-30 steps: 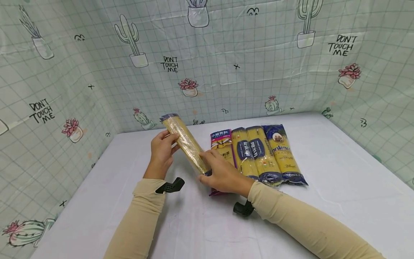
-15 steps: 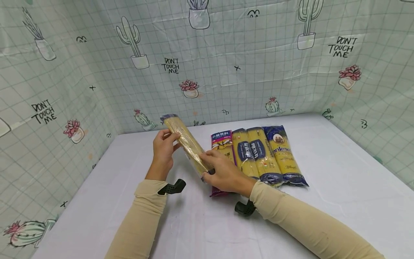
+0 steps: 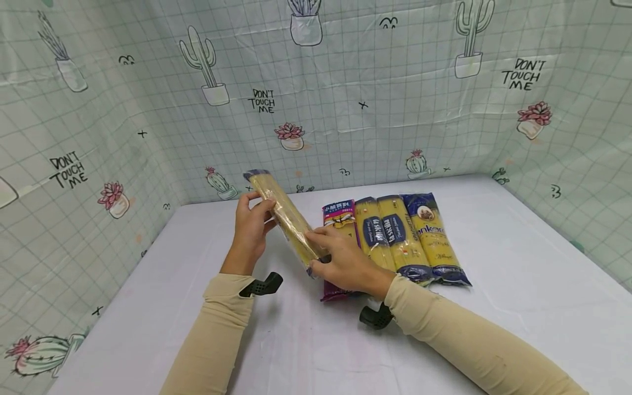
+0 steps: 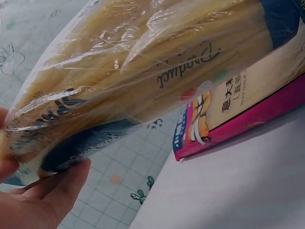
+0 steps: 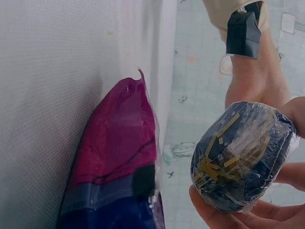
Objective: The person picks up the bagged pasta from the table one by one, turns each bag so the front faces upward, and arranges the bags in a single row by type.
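Both hands hold a clear plastic pack of spaghetti [image 3: 286,214] tilted above the table, its blue upper end to the far left. My left hand [image 3: 250,227] grips it along the left side near the upper end, thumb on the near face. Around the lower end curl the fingers of my right hand [image 3: 345,260]. In the left wrist view, printed lettering and a dark blue label show on the spaghetti pack [image 4: 157,62]. The right wrist view looks at the blue end of the spaghetti pack [image 5: 243,157], where short broken yellow pieces lie inside the film.
A pink-and-blue pasta pack [image 3: 340,219] lies just right of the held one, partly behind my right hand. Beside it lie two packs with blue oval labels [image 3: 395,227] and a blue-ended pack [image 3: 434,236]. A cactus-print cloth [image 3: 316,109] hangs behind the white table [image 3: 296,340].
The held spaghetti pack has tilted slightly, its upper end rising a little. Both hands keep their hold on it. The other packs lie as before.
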A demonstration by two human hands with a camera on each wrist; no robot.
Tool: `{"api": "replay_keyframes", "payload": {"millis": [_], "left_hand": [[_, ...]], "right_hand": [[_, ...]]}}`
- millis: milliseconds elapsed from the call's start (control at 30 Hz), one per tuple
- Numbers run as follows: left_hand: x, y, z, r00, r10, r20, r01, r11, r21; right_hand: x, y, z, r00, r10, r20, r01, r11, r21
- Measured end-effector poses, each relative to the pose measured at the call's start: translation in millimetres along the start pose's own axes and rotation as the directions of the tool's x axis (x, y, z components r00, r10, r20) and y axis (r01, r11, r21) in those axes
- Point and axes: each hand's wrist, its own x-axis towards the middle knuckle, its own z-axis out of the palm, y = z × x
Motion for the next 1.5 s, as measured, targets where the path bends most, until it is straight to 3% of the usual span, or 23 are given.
{"api": "replay_keyframes", "payload": {"millis": [200, 533, 700, 833, 967, 1133, 1233, 1500], "left_hand": [[0.3, -1.3, -0.4, 1.000, -0.003, -0.001, 0.003, 1.000, -0.020], [-1.7, -2.1, -5.6, 0.996, 0.039, 0.085, -0.032, 0.996, -0.083], [-0.4, -2.9, -3.4, 0.994, 0.056, 0.098, -0.044, 0.992, -0.119], [-0.2, -2.5, 0.1, 0.988, 0.107, 0.115, -0.091, 0.986, -0.141], [-1.5, -2.8, 2.7, 0.981, 0.150, 0.120, -0.137, 0.985, -0.109], [-2.2, -4.2, 6.7, 0.973, 0.171, 0.155, -0.156, 0.983, -0.101], [-2.5, -4.4, 7.9, 0.970, 0.172, 0.169, -0.153, 0.981, -0.122], [-4.0, -5.1, 7.6, 0.959, 0.157, 0.238, -0.135, 0.985, -0.107]], "right_hand": [[-0.1, 0.5, -0.8, 1.000, 0.020, 0.011, -0.020, 0.999, 0.045], [4.4, -1.5, -3.6, 0.998, 0.057, -0.003, -0.054, 0.958, 0.283], [3.5, -2.5, -8.1, 0.995, 0.097, 0.028, -0.101, 0.911, 0.399], [3.2, -3.0, -13.4, 0.993, 0.113, 0.029, -0.114, 0.888, 0.446], [2.9, -5.2, -18.4, 0.991, 0.124, 0.044, -0.129, 0.858, 0.497], [3.5, -5.3, -22.3, 0.986, 0.154, 0.059, -0.158, 0.780, 0.606], [3.8, -4.3, -23.7, 0.984, 0.163, 0.065, -0.167, 0.747, 0.644], [4.0, -3.7, -25.0, 0.983, 0.173, 0.056, -0.164, 0.718, 0.676]]}}
